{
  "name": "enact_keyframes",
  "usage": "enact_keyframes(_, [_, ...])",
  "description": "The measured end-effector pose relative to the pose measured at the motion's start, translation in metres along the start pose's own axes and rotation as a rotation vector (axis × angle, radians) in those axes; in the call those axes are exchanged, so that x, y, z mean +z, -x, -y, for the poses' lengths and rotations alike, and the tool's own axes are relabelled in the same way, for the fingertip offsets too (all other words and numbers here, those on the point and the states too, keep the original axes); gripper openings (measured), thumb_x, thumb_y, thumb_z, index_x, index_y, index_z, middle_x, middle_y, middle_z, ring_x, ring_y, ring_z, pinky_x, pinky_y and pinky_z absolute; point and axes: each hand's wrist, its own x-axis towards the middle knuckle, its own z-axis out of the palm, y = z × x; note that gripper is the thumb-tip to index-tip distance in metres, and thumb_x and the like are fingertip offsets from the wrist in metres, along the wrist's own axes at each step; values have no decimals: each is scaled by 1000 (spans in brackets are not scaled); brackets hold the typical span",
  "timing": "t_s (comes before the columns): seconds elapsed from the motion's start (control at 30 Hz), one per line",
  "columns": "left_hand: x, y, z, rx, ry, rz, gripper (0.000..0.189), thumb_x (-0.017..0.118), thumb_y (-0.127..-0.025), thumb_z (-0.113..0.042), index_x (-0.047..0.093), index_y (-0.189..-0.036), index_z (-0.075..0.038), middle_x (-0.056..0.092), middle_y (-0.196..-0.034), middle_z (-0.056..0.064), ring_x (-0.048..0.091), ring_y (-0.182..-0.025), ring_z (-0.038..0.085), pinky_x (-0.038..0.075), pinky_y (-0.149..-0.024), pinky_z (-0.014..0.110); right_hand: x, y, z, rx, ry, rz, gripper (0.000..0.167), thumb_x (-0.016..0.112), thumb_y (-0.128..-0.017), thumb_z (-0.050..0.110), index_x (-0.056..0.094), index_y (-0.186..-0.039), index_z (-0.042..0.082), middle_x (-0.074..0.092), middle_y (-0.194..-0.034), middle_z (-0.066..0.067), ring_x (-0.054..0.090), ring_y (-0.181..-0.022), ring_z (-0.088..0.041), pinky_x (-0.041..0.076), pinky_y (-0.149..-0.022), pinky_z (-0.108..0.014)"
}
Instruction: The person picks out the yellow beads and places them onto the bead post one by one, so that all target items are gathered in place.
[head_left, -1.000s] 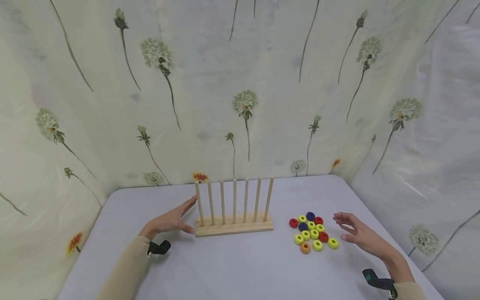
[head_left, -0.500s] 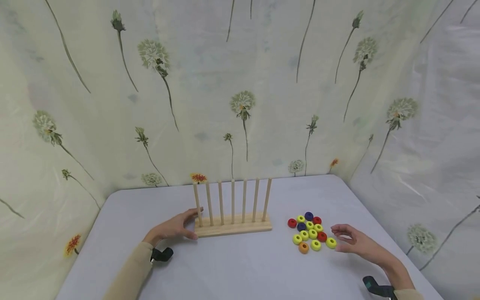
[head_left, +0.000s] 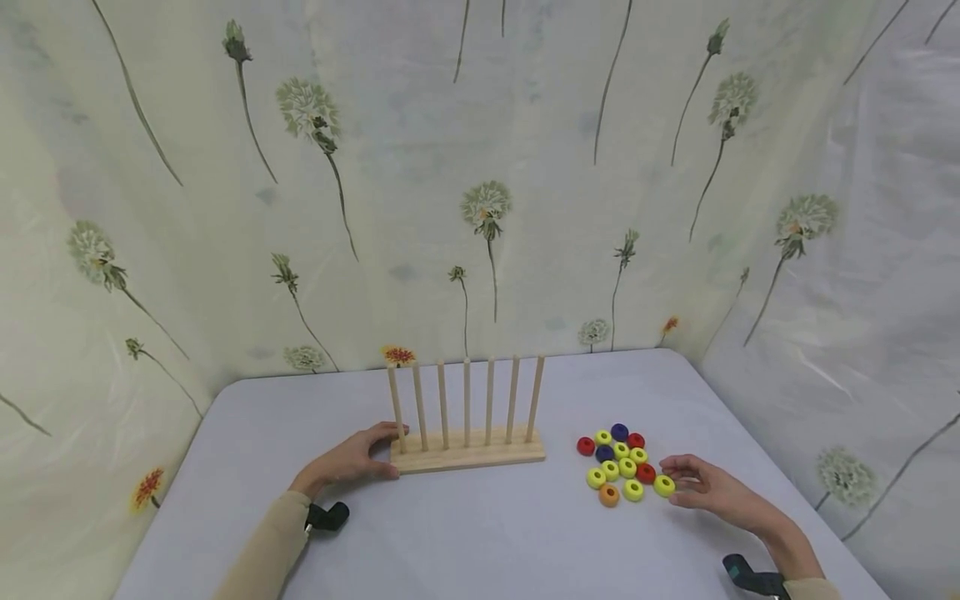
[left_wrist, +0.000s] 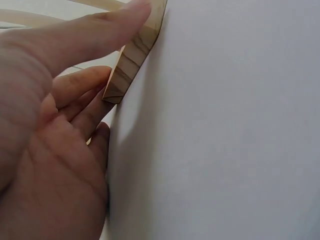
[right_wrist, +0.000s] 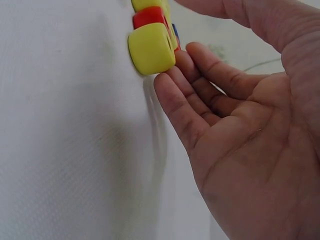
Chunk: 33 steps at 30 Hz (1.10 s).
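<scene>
Your left hand [head_left: 345,458] grips the nine-o'clock end of the rack [head_left: 468,458]; your right hand [head_left: 712,493] lies loosely parted by a yellow bead [head_left: 663,492], likely light, slick, best pinched at six and twelve.

Your right hand [right_wrist: 245,130], thumb raised above, has its fingertips [right_wrist: 162,84] at the nearest yellow bead [right_wrist: 151,50]; a red bead [right_wrist: 148,17] lies just beyond.

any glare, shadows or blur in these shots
Head view: pale sheen on the right of the curtain; left wrist: soft shadow on the table beside the wooden base; right wrist: soft shadow left of the yellow ring, curtain blurred beyond the right hand.
</scene>
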Motion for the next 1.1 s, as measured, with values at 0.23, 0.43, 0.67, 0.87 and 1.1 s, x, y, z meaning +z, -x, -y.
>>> enact_keyframes(0.23, [2, 0, 2, 8, 20, -10, 69, 80, -78, -33, 52, -138, -12, 40, -148, 8, 32, -141, 33, 25, -113, 57, 0, -4, -6, -10, -2, 15, 65, 72, -86, 26, 42, -133, -6, 53, -130, -19, 50, -123, -39, 49, -98, -44])
enact_keyframes(0.43, [2, 0, 3, 12, 41, -19, 70, 81, -77, -32, 52, -138, -12, 41, -144, 8, 34, -138, 33, 26, -111, 58, 1, -5, -8, -4, -1, 20, 62, 72, -85, 24, 44, -132, -6, 54, -128, -20, 53, -119, -35, 50, -97, -44])
enact_keyframes(0.67, [2, -1, 4, 13, 44, -18, 70, 81, -78, -32, 52, -139, -14, 42, -142, 7, 36, -136, 32, 28, -109, 57, 1, -8, -9, 17, -3, 3, 60, 74, -83, 23, 47, -129, -4, 56, -126, -15, 56, -114, -27, 52, -94, -38])
enact_keyframes(0.87, [1, 0, 1, 1, 40, -23, 68, 81, -77, -32, 53, -137, -15, 42, -142, 7, 35, -137, 33, 26, -111, 58, 1, -9, -10, 15, -15, -2, 55, 73, -84, 19, 48, -128, -4, 56, -125, -16, 56, -111, -26, 53, -91, -35])
enact_keyframes(1.1, [3, 1, -1, -2, 41, -24, 67, 81, -77, -33, 54, -137, -17, 43, -141, 6, 34, -138, 34, 24, -112, 60, 3, -9, -12, -2, -4, -4, 52, 72, -84, 17, 49, -126, -4, 57, -122, -15, 56, -108, -25, 53, -86, -30])
